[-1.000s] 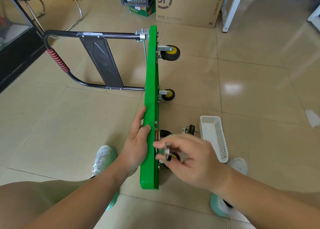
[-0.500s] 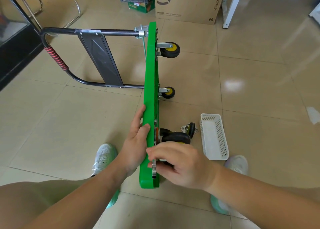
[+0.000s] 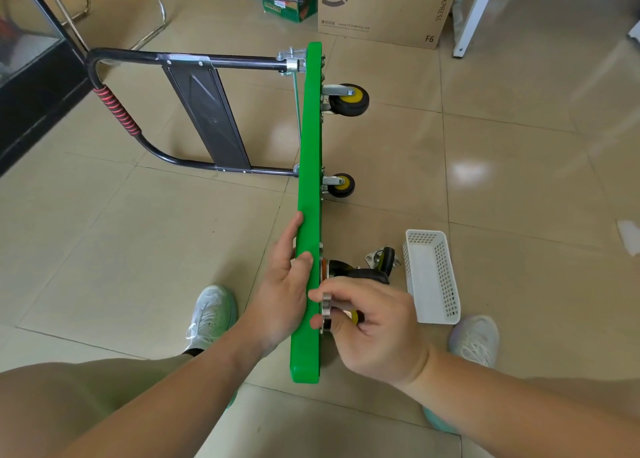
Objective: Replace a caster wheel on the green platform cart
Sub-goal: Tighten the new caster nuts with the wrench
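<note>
1. Cart position: the green platform cart (image 3: 309, 180) stands on its long side edge on the tiled floor (image 3: 519, 180), with its underside facing right. Its black handle (image 3: 194, 59) is folded out to the left and has a red-wrapped grip.
2. Left hand (image 3: 284, 284): the fingers lie straight against the left face of the deck and the thumb rests on the upper edge. The hand steadies the deck and is not closed round it.
3. Right hand (image 3: 374, 322): thumb and fingers are clamped on the caster wheel (image 3: 326, 314). They hold its metal mounting plate against the underside, near the end of the deck closest to the person. A patch of yellow hub shows between the fingers.
4. Fitted casters: the far caster (image 3: 348, 100) and the middle caster (image 3: 341, 185), both black with yellow hubs, project from the underside. A near caster (image 3: 346, 271), black, sits at the underside just above the right hand.
5. Loose caster (image 3: 382, 262): it lies on the floor between the near caster and a white perforated basket (image 3: 433, 277).
6. Surroundings: a cardboard box (image 3: 381, 4) stands beyond the cart. A light shoe (image 3: 211, 314) shows to the left of the deck.
</note>
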A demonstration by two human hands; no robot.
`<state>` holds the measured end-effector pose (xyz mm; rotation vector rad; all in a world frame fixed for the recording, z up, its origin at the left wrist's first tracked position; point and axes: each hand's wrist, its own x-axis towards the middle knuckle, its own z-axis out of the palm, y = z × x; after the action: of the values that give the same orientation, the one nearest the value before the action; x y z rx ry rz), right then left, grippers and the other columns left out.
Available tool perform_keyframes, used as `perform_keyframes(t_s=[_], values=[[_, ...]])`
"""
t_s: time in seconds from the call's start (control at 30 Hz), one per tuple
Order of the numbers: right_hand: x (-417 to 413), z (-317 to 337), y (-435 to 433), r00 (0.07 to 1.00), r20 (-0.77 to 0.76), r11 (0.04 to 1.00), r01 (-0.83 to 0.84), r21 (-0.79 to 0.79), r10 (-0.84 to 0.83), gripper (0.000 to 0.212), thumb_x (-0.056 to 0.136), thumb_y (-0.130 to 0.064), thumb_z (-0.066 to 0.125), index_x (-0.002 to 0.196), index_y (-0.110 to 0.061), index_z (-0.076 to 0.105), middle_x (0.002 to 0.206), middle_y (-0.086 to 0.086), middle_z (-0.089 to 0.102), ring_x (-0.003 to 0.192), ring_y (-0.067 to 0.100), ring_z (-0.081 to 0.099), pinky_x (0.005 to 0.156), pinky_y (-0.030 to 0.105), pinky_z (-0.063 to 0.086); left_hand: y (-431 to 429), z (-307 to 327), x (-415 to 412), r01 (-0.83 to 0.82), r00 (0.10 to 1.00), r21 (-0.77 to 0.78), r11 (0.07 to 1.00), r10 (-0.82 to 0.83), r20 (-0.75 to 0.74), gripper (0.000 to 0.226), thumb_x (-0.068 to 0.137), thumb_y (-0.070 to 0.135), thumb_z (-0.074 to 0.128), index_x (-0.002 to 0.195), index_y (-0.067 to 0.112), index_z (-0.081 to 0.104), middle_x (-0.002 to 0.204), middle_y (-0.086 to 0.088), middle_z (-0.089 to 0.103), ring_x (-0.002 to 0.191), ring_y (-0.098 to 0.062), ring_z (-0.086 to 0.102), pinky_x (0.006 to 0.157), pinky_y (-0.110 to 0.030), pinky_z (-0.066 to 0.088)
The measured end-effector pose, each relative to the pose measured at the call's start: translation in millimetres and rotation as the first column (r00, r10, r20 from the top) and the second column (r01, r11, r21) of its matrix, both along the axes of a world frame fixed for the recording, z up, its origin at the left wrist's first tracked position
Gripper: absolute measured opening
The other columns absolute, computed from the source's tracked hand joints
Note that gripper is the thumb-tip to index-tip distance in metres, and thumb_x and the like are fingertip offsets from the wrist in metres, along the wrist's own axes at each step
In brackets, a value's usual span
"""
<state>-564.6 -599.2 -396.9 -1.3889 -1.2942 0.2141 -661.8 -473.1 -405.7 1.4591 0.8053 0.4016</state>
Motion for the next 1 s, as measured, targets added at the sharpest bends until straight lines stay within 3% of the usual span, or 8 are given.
perform_keyframes(t_s=[0.07, 0.17, 0.3, 0.47, 0.57, 0.67, 0.8, 1.0], values=[[-1.7, 1.4, 5.1, 0.991, -0.123, 0.998, 0.042, -0.044, -0.047, 0.011, 0.088, -0.009, 0.072, 0.092, 0.001, 0.075, 0.088, 0.005, 0.077, 0.077, 0.013, 0.076, 0.068, 0.032, 0.063, 1.1, -1.1, 1.0, -0.006, 1.000, -0.020, 1.000, 0.006, -0.009, 0.055, 0.111, 0.013, 0.035, 0.156, 0.044, 0.028, 0.142, -0.006, 0.051, 0.109, -0.031, 0.059, 0.102, -0.044, 0.049], [-6.6, 2.0, 9.5, 0.958, -0.281, 0.997, 0.029, -0.071, -0.048, 0.017, 0.084, -0.008, 0.075, 0.098, 0.002, 0.074, 0.092, -0.001, 0.076, 0.082, 0.007, 0.076, 0.076, 0.024, 0.061, 1.8, -1.9, 1.7, -0.030, 1.000, -0.037, 0.999, 0.030, -0.006, 0.056, 0.110, 0.010, 0.037, 0.155, 0.042, 0.030, 0.119, -0.009, 0.046, 0.081, -0.014, 0.052, 0.090, -0.039, 0.042], [-5.1, 4.0, 11.3, 0.969, -0.245, 0.997, 0.009, -0.080, -0.029, 0.023, 0.086, -0.015, 0.071, 0.097, 0.004, 0.074, 0.093, 0.000, 0.076, 0.082, 0.006, 0.076, 0.075, 0.023, 0.061, 3.9, -2.6, 0.3, -0.035, 0.999, -0.081, 0.996, 0.036, 0.014, 0.058, 0.110, 0.009, 0.039, 0.153, 0.047, 0.032, 0.129, -0.017, 0.055, 0.091, -0.021, 0.054, 0.099, -0.053, 0.045], [3.8, 6.5, 10.0, 0.999, -0.046, 1.000, 0.022, -0.015, -0.023, 0.012, 0.087, -0.010, 0.071, 0.095, -0.001, 0.075, 0.092, -0.001, 0.076, 0.082, 0.011, 0.076, 0.073, 0.031, 0.063, 2.8, 0.4, 0.7, -0.023, 0.999, -0.074, 0.997, 0.025, 0.027, 0.059, 0.102, 0.029, 0.045, 0.153, 0.053, 0.029, 0.141, -0.006, 0.057, 0.116, -0.041, 0.059, 0.108, -0.060, 0.043], [7.9, 9.6, 6.4, 0.999, 0.005, 0.998, 0.054, 0.010, -0.054, 0.013, 0.089, -0.011, 0.071, 0.098, -0.003, 0.075, 0.094, -0.002, 0.076, 0.085, 0.009, 0.074, 0.075, 0.029, 0.062, 3.3, -1.1, 2.8, -0.017, 1.000, -0.024, 1.000, 0.017, 0.005, 0.057, 0.105, 0.026, 0.042, 0.154, 0.052, 0.027, 0.138, -0.006, 0.059, 0.118, -0.037, 0.059, 0.106, -0.053, 0.047], [11.7, 13.5, 3.4, 0.993, -0.070, 0.996, 0.092, -0.003, -0.092, 0.019, 0.089, -0.016, 0.073, 0.101, -0.002, 0.075, 0.097, 0.001, 0.077, 0.088, 0.005, 0.074, 0.078, 0.021, 0.058, 2.5, -5.7, 2.9, -0.019, 1.000, 0.025, 1.000, 0.019, -0.024, 0.056, 0.110, 0.020, 0.037, 0.154, 0.052, 0.026, 0.134, 0.000, 0.062, 0.115, -0.022, 0.062, 0.101, -0.034, 0.050], [14.7, 14.1, -4.0, 0.988, -0.139, 0.996, 0.063, -0.055, -0.071, 0.021, 0.086, -0.014, 0.077, 0.100, 0.001, 0.074, 0.098, 0.003, 0.077, 0.090, 0.004, 0.074, 0.081, 0.020, 0.058, -0.6, -2.3, 3.3, -0.019, 0.999, 0.036, 0.999, 0.021, -0.029, 0.055, 0.110, 0.015, 0.034, 0.156, 0.046, 0.026, 0.126, 0.015, 0.061, 0.096, 0.006, 0.063, 0.078, -0.009, 0.048], [16.4, 9.7, -17.2, 0.990, -0.114, 0.994, 0.077, -0.075, -0.085, 0.020, 0.091, -0.013, 0.071, 0.105, 0.000, 0.074, 0.101, 0.002, 0.077, 0.095, 0.005, 0.073, 0.084, 0.022, 0.058, -1.0, -3.4, 2.8, -0.015, 0.999, 0.039, 0.999, 0.017, -0.048, 0.054, 0.110, 0.021, 0.034, 0.151, 0.055, 0.026, 0.092, 0.042, 0.064, 0.080, 0.011, 0.059, 0.068, -0.005, 0.048]])
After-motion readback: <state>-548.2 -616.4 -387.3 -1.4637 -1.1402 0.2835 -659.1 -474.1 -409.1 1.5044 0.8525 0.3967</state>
